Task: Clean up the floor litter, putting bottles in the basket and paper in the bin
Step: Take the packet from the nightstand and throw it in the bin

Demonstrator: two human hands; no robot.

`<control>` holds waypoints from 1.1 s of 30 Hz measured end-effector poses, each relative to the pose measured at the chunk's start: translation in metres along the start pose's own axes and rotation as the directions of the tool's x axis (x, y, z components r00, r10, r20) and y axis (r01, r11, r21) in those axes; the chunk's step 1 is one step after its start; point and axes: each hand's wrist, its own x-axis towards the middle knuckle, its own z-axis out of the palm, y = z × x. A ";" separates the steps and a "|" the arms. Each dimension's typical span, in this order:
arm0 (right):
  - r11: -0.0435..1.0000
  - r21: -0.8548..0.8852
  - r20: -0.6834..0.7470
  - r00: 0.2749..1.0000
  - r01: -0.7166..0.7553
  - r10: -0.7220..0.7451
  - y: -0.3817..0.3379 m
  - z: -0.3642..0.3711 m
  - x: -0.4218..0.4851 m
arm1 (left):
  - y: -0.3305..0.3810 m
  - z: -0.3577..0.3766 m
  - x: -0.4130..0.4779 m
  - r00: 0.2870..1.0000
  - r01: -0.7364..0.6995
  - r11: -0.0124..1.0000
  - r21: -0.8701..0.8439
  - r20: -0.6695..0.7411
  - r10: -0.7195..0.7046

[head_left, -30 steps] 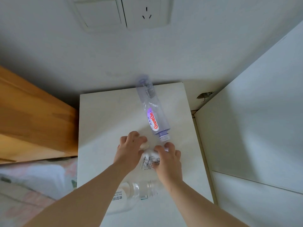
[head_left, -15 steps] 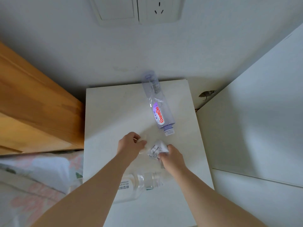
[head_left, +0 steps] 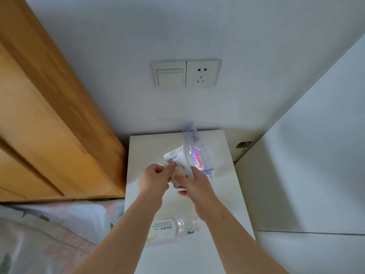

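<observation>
While you look down at the white surface, both your forearms reach up from the lower edge of the view and your hands meet near its middle. Your left hand has its fingers curled, thumb and fingertips pinching a pale crumpled wad. Your right hand is just beside it at three o'clock, fingers curled round the lower part of a printed paper, which stands up from the grip toward twelve o'clock. Wad and paper touch where the two hands meet (how much of the wad each hand holds is hard to tell).

At one o'clock of your hands a clear bottle with a red label lies on the surface, its base toward the wall and its neck toward your right hand. At six o'clock a second bottle with a white label lies on its side, partly hidden under both forearms. Print on the paper is too small to read. No basket or bin shows in this view.
</observation>
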 end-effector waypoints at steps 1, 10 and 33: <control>1.000 -0.003 -0.018 0.999 0.031 -0.031 -0.007 0.003 -0.007 | 0.007 -0.007 -0.007 1.000 -0.012 0.998 -0.059 0.018 0.013; 0.972 -0.017 -0.076 0.969 0.236 -0.237 -0.079 0.041 -0.061 | 0.060 -0.080 -0.065 0.977 -0.135 0.947 -0.293 0.121 0.176; 0.951 -0.083 0.730 0.668 0.296 -0.144 -0.032 0.163 -0.249 | -0.057 -0.185 -0.311 0.665 -0.579 0.481 -0.659 -0.722 -0.189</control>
